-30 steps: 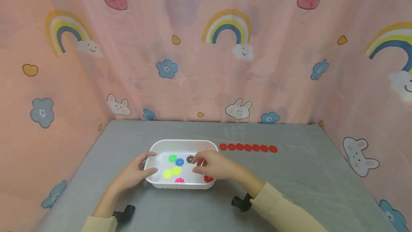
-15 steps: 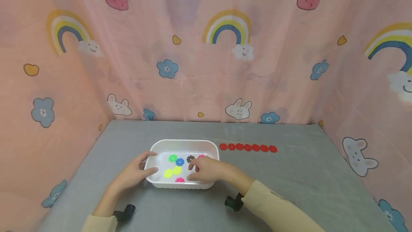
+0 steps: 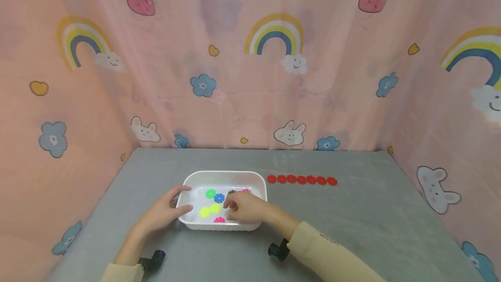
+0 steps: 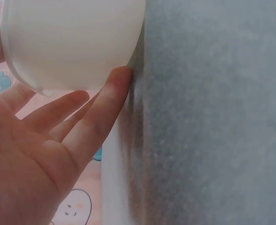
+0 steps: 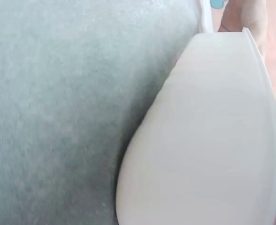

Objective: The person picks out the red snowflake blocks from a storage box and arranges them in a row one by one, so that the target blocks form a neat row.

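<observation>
A white plastic tray (image 3: 225, 227) stands on the grey table, holding several flower-shaped plastic discs. In it lie a green disc (image 3: 210, 193), a blue disc (image 3: 219, 198), two yellow discs (image 3: 205, 212) and a pink disc (image 3: 219, 219). A dark disc (image 3: 232, 192) and another pink disc (image 3: 245, 190) peek out behind my right hand (image 3: 247, 208), which reaches down inside with bent fingers. Whether it pinches anything is hidden. My left hand (image 3: 164, 207) holds the tray's left end, some fingers over the rim and others against the outer wall (image 4: 77, 42).
Right of the tray, a row of several red discs (image 3: 301, 179) lies on the grey table (image 3: 332, 216). Patterned pink curtains (image 3: 235, 112) enclose the back and sides. Dark wrist devices (image 3: 278, 250) sit below both hands.
My right hand has moved left and slightly down inside the tray, and its fingers look more bent. A red disc at the tray's front right is now out of sight. The left hand stays put.
</observation>
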`<action>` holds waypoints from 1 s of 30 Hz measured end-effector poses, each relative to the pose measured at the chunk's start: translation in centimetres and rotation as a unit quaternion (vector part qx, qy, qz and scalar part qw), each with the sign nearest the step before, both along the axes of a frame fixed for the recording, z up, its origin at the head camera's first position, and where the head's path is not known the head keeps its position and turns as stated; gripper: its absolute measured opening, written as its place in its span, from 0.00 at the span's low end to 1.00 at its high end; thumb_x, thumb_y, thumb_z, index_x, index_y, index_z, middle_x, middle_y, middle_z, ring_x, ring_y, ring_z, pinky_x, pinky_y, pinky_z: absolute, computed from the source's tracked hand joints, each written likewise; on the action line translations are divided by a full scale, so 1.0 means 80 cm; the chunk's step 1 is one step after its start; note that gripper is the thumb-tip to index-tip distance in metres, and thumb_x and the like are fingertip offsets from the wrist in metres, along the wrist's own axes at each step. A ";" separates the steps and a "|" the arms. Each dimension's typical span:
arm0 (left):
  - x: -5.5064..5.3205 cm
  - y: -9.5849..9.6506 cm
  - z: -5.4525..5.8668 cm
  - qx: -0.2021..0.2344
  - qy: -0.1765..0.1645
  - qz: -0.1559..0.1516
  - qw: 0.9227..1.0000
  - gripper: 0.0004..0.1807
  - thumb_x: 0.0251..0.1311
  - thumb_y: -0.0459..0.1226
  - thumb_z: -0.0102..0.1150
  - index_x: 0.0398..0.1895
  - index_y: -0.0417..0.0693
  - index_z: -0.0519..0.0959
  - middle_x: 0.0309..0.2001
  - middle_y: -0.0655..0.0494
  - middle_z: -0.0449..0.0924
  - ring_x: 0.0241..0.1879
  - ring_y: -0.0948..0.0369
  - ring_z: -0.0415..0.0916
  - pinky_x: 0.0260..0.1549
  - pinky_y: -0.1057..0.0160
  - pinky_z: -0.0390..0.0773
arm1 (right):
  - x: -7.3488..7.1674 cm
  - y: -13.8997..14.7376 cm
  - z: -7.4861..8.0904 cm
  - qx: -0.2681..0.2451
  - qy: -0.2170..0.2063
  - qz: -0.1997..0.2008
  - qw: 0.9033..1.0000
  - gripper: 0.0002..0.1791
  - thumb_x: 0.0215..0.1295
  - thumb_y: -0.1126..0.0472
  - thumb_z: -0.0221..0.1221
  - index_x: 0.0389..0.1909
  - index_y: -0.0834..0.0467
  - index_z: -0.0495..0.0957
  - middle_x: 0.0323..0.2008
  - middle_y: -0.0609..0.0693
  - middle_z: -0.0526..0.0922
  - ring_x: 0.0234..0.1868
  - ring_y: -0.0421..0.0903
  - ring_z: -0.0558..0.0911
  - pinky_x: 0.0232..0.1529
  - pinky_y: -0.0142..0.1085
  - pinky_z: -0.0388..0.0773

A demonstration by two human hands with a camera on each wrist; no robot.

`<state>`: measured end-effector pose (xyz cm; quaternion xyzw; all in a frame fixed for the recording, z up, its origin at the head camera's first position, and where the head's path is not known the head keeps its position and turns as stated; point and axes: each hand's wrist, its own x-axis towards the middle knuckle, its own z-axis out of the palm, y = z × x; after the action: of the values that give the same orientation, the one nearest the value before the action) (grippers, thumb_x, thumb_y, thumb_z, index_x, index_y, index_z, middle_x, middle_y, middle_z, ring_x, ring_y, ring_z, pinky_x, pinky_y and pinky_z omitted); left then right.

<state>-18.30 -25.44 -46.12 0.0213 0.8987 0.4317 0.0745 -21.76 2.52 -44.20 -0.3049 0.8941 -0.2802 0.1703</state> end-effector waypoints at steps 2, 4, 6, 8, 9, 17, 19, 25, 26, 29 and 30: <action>0.000 0.000 -0.001 -0.001 -0.002 0.002 1.000 0.32 0.64 0.47 0.68 0.69 0.50 0.70 0.73 0.36 0.63 0.65 0.34 0.70 0.58 0.34 0.72 | -0.001 -0.003 -0.002 0.006 0.009 -0.016 1.000 0.12 0.63 0.63 0.68 0.47 0.55 0.84 0.40 0.44 0.84 0.41 0.40 0.79 0.49 0.36 0.80; 0.000 0.001 -0.002 -0.003 -0.002 0.006 1.000 0.32 0.63 0.48 0.68 0.69 0.51 0.70 0.73 0.36 0.63 0.66 0.34 0.69 0.58 0.34 0.72 | -0.002 -0.004 -0.002 0.017 0.018 -0.032 0.999 0.12 0.61 0.66 0.68 0.46 0.56 0.84 0.39 0.46 0.83 0.40 0.41 0.78 0.49 0.37 0.79; 0.000 0.001 -0.002 -0.002 -0.003 0.009 1.000 0.32 0.63 0.48 0.68 0.68 0.51 0.71 0.73 0.36 0.63 0.66 0.34 0.70 0.58 0.34 0.72 | -0.002 -0.005 -0.001 0.031 0.021 -0.042 0.998 0.14 0.58 0.68 0.69 0.46 0.57 0.84 0.38 0.47 0.82 0.38 0.43 0.76 0.47 0.38 0.77; 0.000 0.001 -0.003 0.000 -0.003 0.009 1.000 0.32 0.63 0.48 0.68 0.68 0.51 0.71 0.73 0.37 0.64 0.65 0.35 0.70 0.59 0.34 0.72 | -0.002 -0.005 0.001 0.050 0.029 -0.039 0.998 0.15 0.57 0.68 0.70 0.46 0.58 0.84 0.37 0.48 0.81 0.36 0.42 0.74 0.44 0.36 0.76; -0.001 0.001 -0.003 0.001 -0.003 0.009 1.000 0.32 0.63 0.49 0.68 0.68 0.51 0.71 0.73 0.37 0.64 0.65 0.35 0.70 0.59 0.34 0.72 | -0.002 -0.005 0.001 0.058 0.034 -0.034 0.997 0.16 0.56 0.68 0.71 0.46 0.58 0.84 0.37 0.48 0.81 0.35 0.42 0.74 0.43 0.35 0.75; -0.001 0.000 -0.004 0.012 0.000 0.004 1.000 0.32 0.63 0.48 0.68 0.68 0.52 0.71 0.73 0.38 0.64 0.66 0.36 0.70 0.60 0.35 0.71 | 0.000 -0.006 -0.003 0.090 0.068 -0.027 0.993 0.11 0.52 0.68 0.73 0.36 0.57 0.83 0.34 0.46 0.77 0.34 0.41 0.72 0.38 0.32 0.75; 0.000 0.000 -0.003 0.012 -0.001 0.003 1.000 0.32 0.64 0.48 0.68 0.68 0.53 0.71 0.74 0.38 0.63 0.66 0.36 0.70 0.60 0.35 0.71 | -0.002 -0.006 -0.006 0.096 0.070 -0.030 0.992 0.10 0.52 0.68 0.72 0.33 0.56 0.81 0.30 0.45 0.75 0.33 0.41 0.72 0.37 0.32 0.74; 0.000 0.000 -0.001 0.015 -0.003 0.004 1.000 0.32 0.64 0.48 0.67 0.69 0.53 0.71 0.74 0.38 0.63 0.67 0.36 0.69 0.61 0.34 0.69 | -0.008 -0.009 -0.011 0.106 0.067 -0.029 0.992 0.12 0.53 0.66 0.73 0.28 0.54 0.77 0.24 0.43 0.74 0.30 0.42 0.72 0.36 0.33 0.71; 0.000 -0.001 -0.001 0.015 -0.003 0.004 1.000 0.32 0.64 0.48 0.67 0.69 0.53 0.71 0.74 0.38 0.63 0.67 0.36 0.69 0.61 0.34 0.70 | -0.008 -0.009 -0.011 0.105 0.064 -0.032 0.992 0.12 0.53 0.65 0.73 0.27 0.54 0.77 0.23 0.43 0.74 0.30 0.42 0.72 0.36 0.33 0.71; -0.001 -0.002 -0.003 0.024 -0.002 0.003 1.000 0.31 0.64 0.46 0.68 0.69 0.52 0.70 0.74 0.38 0.63 0.66 0.38 0.70 0.61 0.36 0.70 | -0.010 -0.010 -0.012 0.097 0.048 -0.043 0.993 0.13 0.54 0.64 0.74 0.27 0.54 0.77 0.23 0.44 0.75 0.29 0.42 0.73 0.35 0.34 0.71; -0.001 -0.002 -0.004 0.026 -0.002 0.003 1.000 0.31 0.64 0.46 0.68 0.69 0.52 0.70 0.74 0.38 0.63 0.66 0.38 0.71 0.61 0.36 0.71 | -0.010 -0.011 -0.013 0.093 0.043 -0.047 0.994 0.13 0.54 0.63 0.75 0.27 0.54 0.77 0.24 0.44 0.75 0.29 0.43 0.73 0.34 0.34 0.71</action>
<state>-18.40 -25.63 -46.42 0.0194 0.8869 0.4555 0.0741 -22.58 1.67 -45.23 -0.2574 0.9361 -0.1901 0.1464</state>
